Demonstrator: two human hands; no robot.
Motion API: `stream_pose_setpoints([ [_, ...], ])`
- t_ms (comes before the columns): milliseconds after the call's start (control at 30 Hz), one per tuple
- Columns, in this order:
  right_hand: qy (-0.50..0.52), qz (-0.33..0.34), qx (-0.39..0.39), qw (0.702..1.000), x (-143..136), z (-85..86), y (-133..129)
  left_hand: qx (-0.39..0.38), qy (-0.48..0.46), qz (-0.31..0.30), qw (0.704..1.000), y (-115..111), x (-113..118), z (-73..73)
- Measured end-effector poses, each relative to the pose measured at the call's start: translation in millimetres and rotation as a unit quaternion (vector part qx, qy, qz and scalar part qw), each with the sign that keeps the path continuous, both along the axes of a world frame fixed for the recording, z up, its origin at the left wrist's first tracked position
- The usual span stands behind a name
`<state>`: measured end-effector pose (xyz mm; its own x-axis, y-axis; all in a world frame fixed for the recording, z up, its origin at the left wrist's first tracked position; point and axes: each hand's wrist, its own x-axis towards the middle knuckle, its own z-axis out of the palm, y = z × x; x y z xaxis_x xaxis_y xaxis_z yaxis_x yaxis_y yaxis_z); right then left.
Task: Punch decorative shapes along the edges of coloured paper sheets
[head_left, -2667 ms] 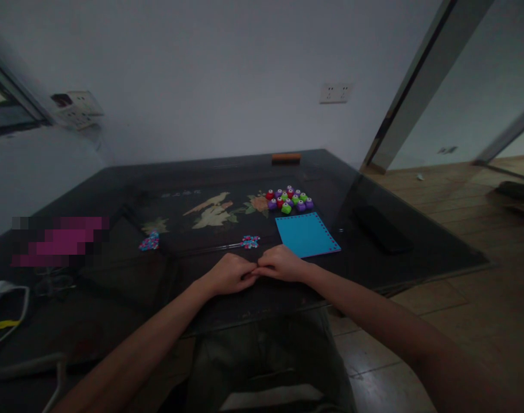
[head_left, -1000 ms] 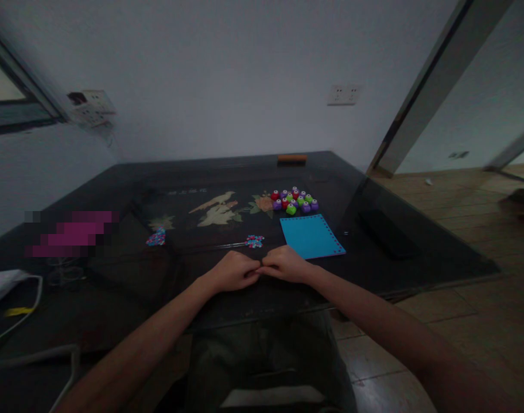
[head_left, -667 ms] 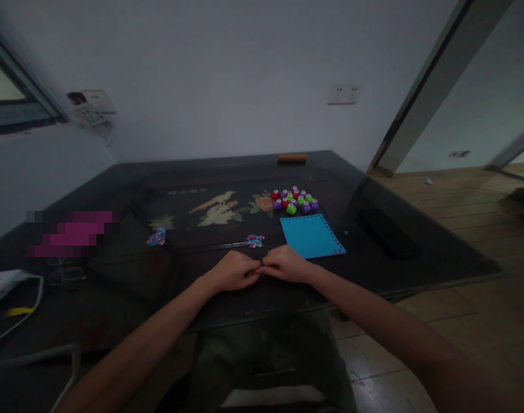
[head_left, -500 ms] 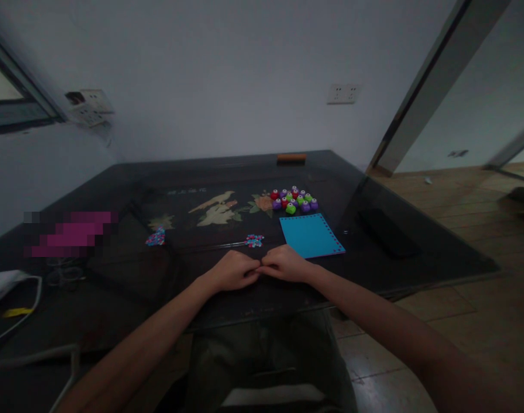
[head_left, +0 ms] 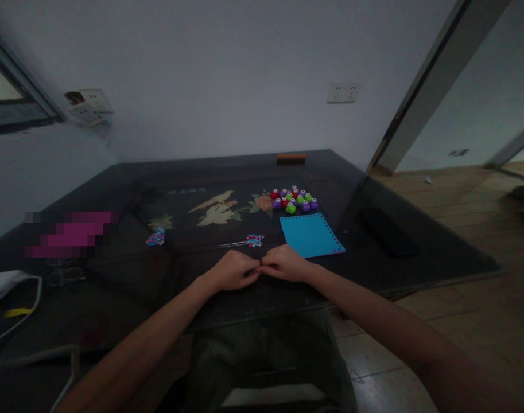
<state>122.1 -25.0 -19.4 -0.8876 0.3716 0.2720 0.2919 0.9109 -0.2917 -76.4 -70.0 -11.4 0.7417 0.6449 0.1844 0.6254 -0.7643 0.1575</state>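
My left hand [head_left: 236,270] and my right hand [head_left: 286,263] rest at the table's front edge with fingers curled and fingertips meeting. Whether anything small is between the fingertips cannot be made out. Just beyond them lies a cluster of small pink, blue and white pieces [head_left: 254,241], beside a thin clear rod [head_left: 221,246]. A blue square sheet [head_left: 312,236] with dots along its edges sits right behind my right hand. Behind the sheet stand several red, green and purple bead-like pieces [head_left: 293,199]. Another small pink and blue pile [head_left: 156,237] is farther left.
The dark table [head_left: 227,172] bears a bird-and-flower picture. A black flat object [head_left: 387,232] lies at the right, an orange-brown bar [head_left: 291,156] at the back. At the left are a blurred pink item [head_left: 74,232] and a white device [head_left: 3,285] with a cable.
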Motion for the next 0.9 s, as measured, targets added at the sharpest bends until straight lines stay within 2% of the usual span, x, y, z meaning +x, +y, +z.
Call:
stream_pose_setpoints([
  [900, -0.003, -0.005, -0.002, 1.0, 0.2, 0.8, 0.0, 0.007, -0.004, -0.005, 1.0, 0.4, -1.3, -2.1],
])
